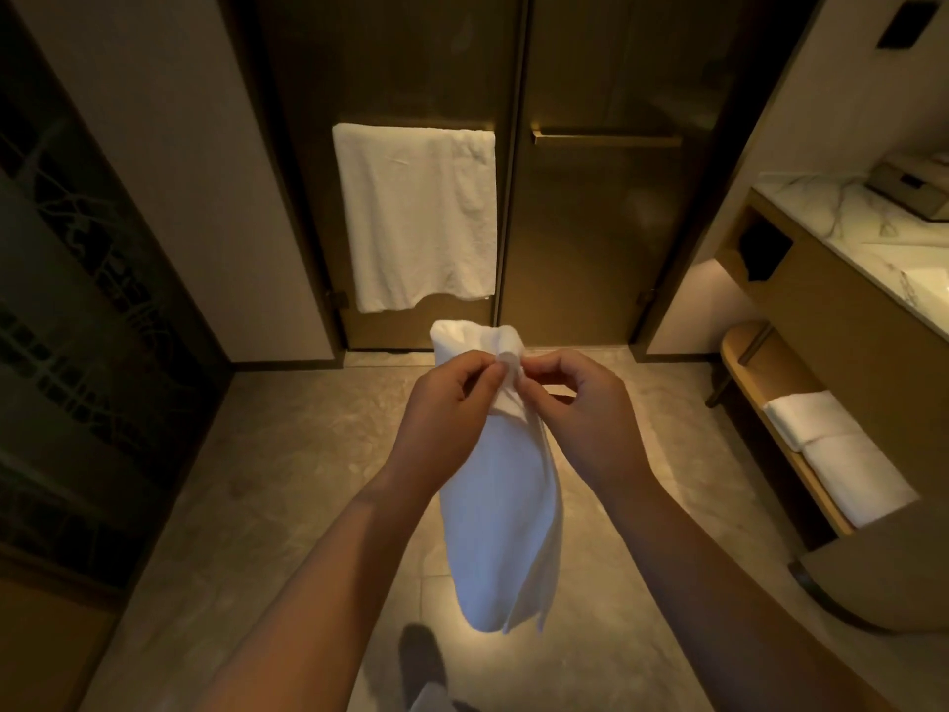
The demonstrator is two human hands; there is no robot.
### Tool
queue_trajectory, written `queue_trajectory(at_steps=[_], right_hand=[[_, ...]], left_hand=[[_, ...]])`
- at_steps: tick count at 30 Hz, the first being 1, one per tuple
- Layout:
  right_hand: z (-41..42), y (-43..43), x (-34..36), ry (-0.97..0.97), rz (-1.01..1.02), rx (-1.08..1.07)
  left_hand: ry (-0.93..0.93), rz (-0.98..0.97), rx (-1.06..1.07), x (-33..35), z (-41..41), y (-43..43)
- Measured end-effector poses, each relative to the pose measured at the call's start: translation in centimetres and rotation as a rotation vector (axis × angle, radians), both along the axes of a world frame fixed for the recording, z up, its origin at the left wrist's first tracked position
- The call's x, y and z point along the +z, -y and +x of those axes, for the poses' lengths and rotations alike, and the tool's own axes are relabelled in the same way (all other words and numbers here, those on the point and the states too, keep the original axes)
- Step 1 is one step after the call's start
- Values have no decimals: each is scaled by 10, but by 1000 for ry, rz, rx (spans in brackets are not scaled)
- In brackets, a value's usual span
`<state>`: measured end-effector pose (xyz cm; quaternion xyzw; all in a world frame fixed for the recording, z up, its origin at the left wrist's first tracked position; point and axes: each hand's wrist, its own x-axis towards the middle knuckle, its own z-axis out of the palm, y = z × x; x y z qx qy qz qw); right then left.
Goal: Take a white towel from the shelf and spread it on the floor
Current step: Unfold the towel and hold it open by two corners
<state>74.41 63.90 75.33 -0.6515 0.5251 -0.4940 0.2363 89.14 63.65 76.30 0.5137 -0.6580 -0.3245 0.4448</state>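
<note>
Here both hands hold the white towel (500, 501) in the air above the floor (287, 454). The left hand (449, 403) and the right hand (580, 408) pinch its top edge, the fingers (488, 375) closed on the cloth, close together. The towel hangs down, still folded, not touching the floor. The shelf (760, 372) with two more folded towels (837, 444) is to the right of it.

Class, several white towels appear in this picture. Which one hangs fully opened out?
The towel on the door rail. It hangs flat, whereas the towel in both hands is bunched, and the two towels on the low shelf lie folded.
</note>
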Motion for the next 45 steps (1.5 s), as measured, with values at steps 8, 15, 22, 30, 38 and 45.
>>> queue_trajectory(at_steps=[8,15,22,30,38,45], right_hand=[[1,-4,-6,-76,-78,-72],[1,-7,-8,-125,-97,-129],[1,-15,-4,-91,-90,-63],[6,-18,0,-88,-89,-4],[10,-20,-7,-65,-20,-26],[7,-26,-11,-22,-10,-128]], left_hand=[[156,-47,57,1,2,3],[235,-99,117,4,6,-1],[173,-78,114,-1,1,-5],[214,-140,-9,9,2,-2],[17,-97,-9,-1,-1,-8],[13,-13,-42,-29,2,-27]])
